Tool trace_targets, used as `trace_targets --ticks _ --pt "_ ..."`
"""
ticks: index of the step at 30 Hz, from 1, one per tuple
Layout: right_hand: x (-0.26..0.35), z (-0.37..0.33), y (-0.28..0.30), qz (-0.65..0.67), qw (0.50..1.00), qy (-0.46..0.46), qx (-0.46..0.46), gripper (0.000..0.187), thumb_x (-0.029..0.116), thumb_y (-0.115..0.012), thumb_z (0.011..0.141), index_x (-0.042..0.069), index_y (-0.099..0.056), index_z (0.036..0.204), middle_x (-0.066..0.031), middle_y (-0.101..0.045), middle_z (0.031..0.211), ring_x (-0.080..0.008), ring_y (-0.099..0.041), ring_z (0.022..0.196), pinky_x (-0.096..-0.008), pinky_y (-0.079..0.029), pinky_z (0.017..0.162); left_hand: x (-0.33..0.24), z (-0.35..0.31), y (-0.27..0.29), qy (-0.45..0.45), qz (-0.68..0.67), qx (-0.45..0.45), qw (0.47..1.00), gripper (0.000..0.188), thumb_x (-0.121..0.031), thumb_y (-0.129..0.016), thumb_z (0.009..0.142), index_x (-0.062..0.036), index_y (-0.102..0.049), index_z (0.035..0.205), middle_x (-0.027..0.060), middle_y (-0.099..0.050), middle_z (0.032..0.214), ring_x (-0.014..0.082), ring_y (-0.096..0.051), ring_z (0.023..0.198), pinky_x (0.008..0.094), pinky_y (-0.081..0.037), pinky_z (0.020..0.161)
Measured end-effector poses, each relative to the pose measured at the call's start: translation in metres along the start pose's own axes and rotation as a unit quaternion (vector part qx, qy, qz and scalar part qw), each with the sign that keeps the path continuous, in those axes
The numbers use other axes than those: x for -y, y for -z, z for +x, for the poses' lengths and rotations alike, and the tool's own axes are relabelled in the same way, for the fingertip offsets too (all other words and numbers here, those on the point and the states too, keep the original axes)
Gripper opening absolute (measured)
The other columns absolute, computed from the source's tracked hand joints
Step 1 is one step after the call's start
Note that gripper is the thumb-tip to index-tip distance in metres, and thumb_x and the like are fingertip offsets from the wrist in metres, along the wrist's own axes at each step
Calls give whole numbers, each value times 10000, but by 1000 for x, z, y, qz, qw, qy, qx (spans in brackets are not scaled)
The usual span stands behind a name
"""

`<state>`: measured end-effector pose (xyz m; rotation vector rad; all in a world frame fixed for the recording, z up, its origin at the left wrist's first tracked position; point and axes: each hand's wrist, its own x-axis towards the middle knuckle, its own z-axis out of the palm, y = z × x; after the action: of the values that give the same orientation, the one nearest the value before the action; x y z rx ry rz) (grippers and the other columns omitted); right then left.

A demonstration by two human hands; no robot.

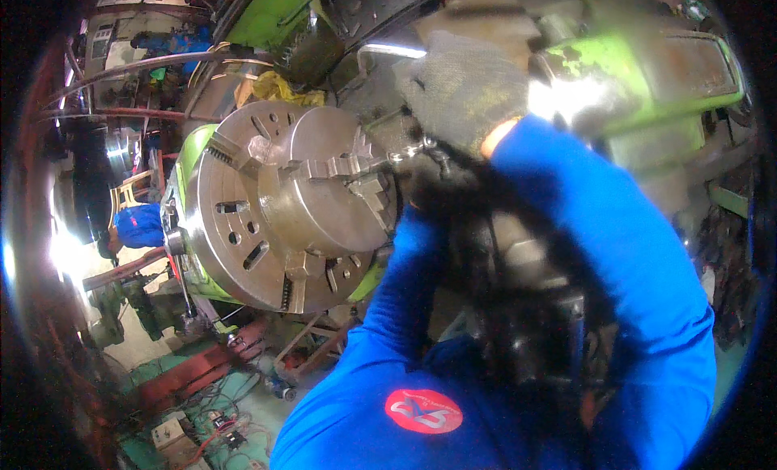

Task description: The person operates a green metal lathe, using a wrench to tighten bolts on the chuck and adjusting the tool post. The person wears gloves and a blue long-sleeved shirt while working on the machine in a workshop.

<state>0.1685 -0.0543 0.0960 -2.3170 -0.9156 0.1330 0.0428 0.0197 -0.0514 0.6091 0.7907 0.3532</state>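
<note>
Gloved right hand (463, 88), shadowed left hand (441, 181) beside it, shiny metal piece (407, 153) near steel chuck (336, 215)

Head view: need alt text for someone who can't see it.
A grey-gloved right hand and a dark, blurred left hand are close together just right of a large round metal chuck, amid green machinery; any grip is unclear. Another blue-clad person shows at far left.

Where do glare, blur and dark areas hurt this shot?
Head view: glare burns out a patch by the green housing; right hand looks hazy and blurred, left hand sinks into dark smear; chuck is comparatively crisp; fisheye corners go black.
</note>
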Motion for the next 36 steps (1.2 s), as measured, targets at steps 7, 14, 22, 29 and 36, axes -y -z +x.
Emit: trace_targets --ticks 7,14,22,29,36 --pt "6 -2 4 -45 998 21 -29 351 421 -662 929 100 -787 863 -158 -675 901 -380 -685 872 -506 -536 774 23 -1 14 -65 77 80 992 349 -425 -421 1067 -160 -638 1133 31 -620 962 194 -584 881 365 -490 824" --pt "13 -5 6 -73 995 33 -53 332 398 -684 933 84 -752 850 -154 -646 908 -392 -657 839 -513 -530 755 65 12 24 -203 162 99 960 421 -466 -386 1080 -144 -639 1178 31 -648 1044 203 -602 956 378 -508 904" --pt "11 -1 -3 -72 982 116 -127 331 398 -672 929 96 -767 833 -160 -643 852 -380 -670 816 -502 -532 712 52 -12 35 -135 153 145 968 329 -336 -471 1062 -139 -591 1296 45 -655 1141 210 -624 1010 369 -543 878" --pt "10 -1 -1 -65 987 107 -105 304 380 -720 908 84 -788 908 -172 -663 941 -386 -670 882 -467 -534 759 28 3 22 -155 315 221 910 503 53 -574 870 -16 -519 1366 129 -638 1248 240 -645 1113 360 -562 897" --pt "10 -2 -5 -68 988 95 -97 278 333 -739 912 57 -769 905 -176 -654 965 -378 -661 885 -455 -523 786 68 10 29 -275 439 162 840 431 -132 -595 970 -22 -544 1384 159 -641 1309 289 -636 1166 427 -544 980"
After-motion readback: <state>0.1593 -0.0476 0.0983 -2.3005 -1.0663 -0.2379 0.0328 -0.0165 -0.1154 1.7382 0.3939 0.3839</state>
